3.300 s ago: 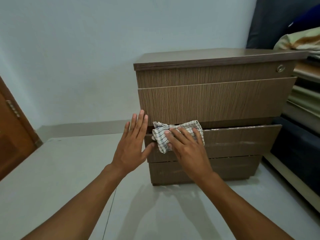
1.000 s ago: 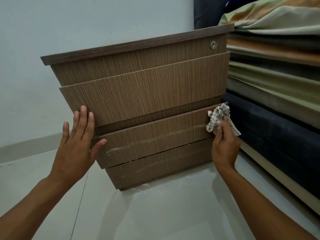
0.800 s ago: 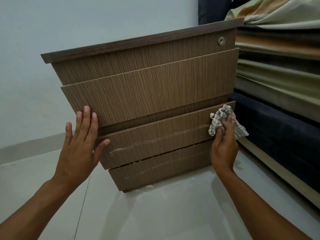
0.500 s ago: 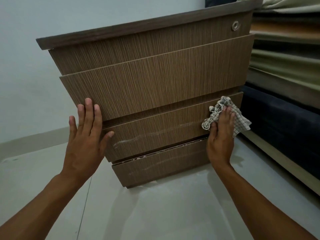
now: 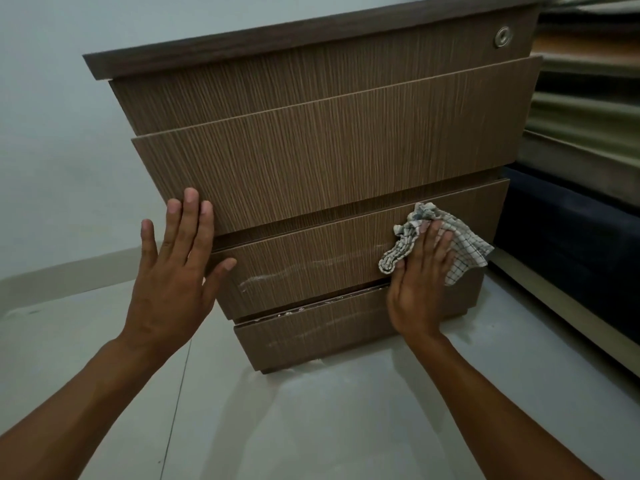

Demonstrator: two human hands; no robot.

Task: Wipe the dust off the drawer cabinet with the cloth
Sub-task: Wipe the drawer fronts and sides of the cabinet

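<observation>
Pressing the checked cloth [image 5: 464,245] under straight, close-set fingers, our right hand [image 5: 420,282] has slid it slightly leftward from the right edge of the third drawer front of the drawer cabinet [image 5: 329,168]. Our left hand [image 5: 173,271] stays flat, fingers straight, against its left side.

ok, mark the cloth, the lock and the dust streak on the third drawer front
cloth [image 5: 467,247]: head view, checked flap at its right edge.
lock [image 5: 503,37]: head view, centre of the round metal face.
dust streak [image 5: 263,278]: head view, near its bright left end.
</observation>
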